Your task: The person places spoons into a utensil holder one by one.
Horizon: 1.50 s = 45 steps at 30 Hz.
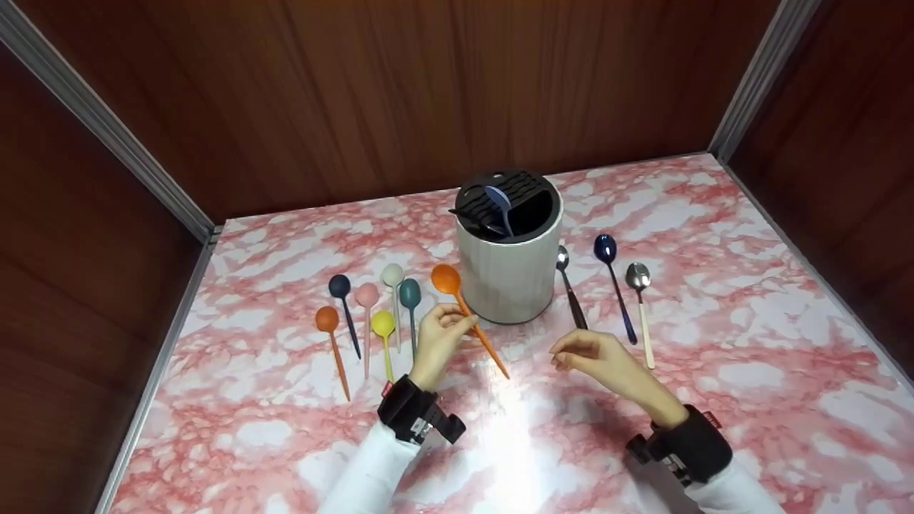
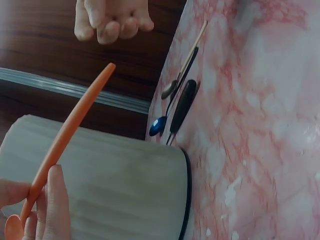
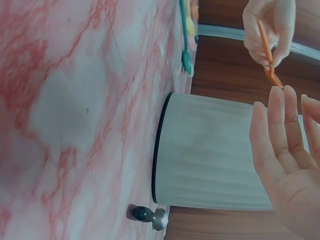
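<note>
An orange spoon (image 1: 446, 279) is pinched by its handle between the thumb and fingers of my left hand (image 1: 441, 337), its bowl up and its handle end slanting down to the right. In the left wrist view the handle (image 2: 75, 117) crosses in front of the grey utensil holder (image 2: 125, 185). My right hand (image 1: 600, 357) hovers right of the spoon with loosely bent fingers and nothing in them; the right wrist view shows its fingers (image 3: 290, 135) apart from the spoon. The utensil holder (image 1: 508, 282) stands just beyond both hands, with a blue spoon (image 1: 500, 200) and a black utensil (image 1: 471, 218) in its black slotted top.
Several coloured spoons lie left of the holder, among them a yellow spoon (image 1: 383, 325), a teal spoon (image 1: 410, 294) and a smaller orange spoon (image 1: 327, 320). On the right lie a dark-handled spoon (image 1: 573, 296), a blue spoon (image 1: 605, 250) and a cream-handled spoon (image 1: 639, 277). Wooden panels (image 1: 400, 93) enclose the table.
</note>
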### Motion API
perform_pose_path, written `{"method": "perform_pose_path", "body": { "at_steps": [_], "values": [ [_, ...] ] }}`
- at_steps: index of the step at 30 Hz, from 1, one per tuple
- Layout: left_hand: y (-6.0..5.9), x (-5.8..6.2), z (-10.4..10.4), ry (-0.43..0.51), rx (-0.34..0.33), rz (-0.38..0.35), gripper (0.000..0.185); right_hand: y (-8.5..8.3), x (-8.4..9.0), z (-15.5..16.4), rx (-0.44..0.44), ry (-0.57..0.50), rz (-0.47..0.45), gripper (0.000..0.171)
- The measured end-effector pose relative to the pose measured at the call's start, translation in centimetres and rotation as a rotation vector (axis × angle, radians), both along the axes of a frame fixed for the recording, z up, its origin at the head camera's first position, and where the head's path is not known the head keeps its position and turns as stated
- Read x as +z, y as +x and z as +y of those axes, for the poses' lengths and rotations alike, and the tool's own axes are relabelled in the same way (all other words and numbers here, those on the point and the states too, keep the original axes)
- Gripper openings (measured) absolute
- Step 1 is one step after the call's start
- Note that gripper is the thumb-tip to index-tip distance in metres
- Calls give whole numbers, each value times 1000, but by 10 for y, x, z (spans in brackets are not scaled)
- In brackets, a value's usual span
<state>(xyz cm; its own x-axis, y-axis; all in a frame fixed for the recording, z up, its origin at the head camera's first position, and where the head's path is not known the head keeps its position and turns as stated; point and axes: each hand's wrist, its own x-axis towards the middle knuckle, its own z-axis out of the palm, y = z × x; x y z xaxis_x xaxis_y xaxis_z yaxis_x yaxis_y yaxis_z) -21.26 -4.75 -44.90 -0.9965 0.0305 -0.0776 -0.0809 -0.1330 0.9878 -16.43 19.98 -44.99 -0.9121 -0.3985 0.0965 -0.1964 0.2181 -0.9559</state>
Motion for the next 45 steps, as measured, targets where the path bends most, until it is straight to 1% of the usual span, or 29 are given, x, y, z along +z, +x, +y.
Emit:
{"method": "perform_pose_path", "body": {
  "at_steps": [2,4,9,13,17,19,22,26,32,36,41,45],
  "values": [
    [4,0,2,-18,2,12,21,-1,0,-1,0,4,-6,21],
    [7,1,4,-13,-1,14,22,-2,1,-2,-1,8,-11,21],
    [15,1,10,95,-27,-2,23,-3,3,-5,-6,26,-18,21],
    [20,2,14,160,-47,1,21,-5,4,-10,-14,50,-30,23],
    [25,3,18,213,-67,-3,20,-7,5,-13,-13,96,-31,26],
    [27,3,20,221,-76,-4,19,-8,6,-15,-11,116,-30,27],
    [29,3,21,220,-83,0,19,-10,7,-17,2,153,-19,29],
    [31,2,23,193,-93,7,19,-11,8,-19,34,204,9,28],
    [33,-1,25,150,-111,19,21,-12,7,-23,90,230,21,25],
    [34,-2,25,130,-110,45,19,-13,6,-25,119,230,1,22],
    [36,-3,25,109,-119,61,15,-14,5,-28,145,216,-50,25],
    [38,-3,25,66,-133,83,17,-14,6,-30,146,220,-50,26]
  ]
}}
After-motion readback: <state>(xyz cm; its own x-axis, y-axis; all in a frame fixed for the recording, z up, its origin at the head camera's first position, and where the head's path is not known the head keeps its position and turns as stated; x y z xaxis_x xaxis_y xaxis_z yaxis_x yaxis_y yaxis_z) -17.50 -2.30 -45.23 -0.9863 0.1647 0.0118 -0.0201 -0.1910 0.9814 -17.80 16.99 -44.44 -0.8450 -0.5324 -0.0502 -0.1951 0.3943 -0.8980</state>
